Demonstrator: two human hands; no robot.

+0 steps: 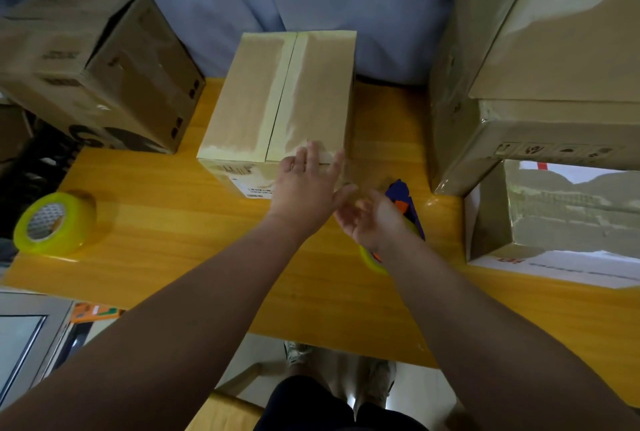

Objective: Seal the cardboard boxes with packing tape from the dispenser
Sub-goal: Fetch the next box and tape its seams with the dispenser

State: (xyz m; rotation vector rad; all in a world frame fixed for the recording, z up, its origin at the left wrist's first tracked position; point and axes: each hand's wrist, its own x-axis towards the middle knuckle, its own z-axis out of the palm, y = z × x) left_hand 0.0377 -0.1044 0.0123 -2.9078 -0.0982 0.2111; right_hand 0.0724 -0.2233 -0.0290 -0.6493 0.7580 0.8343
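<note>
A closed cardboard box (277, 98) stands in the middle of the wooden table (166, 223), with tape along its centre seam and near edge. My left hand (304, 185) lies open, its fingers on the box's near right top corner. My right hand (372, 219) hovers open just right of it, palm turned up, holding nothing. Under and behind the right hand lies the blue and orange tape dispenser (407, 202) with a yellowish roll, partly hidden by my wrist.
A loose roll of yellow tape (52, 223) sits at the table's left end. A printed cardboard box (97, 63) stands at the back left. Tall stacked boxes (540, 84) fill the right side, with a taped box (561, 223) lying in front of them. Blue curtain behind.
</note>
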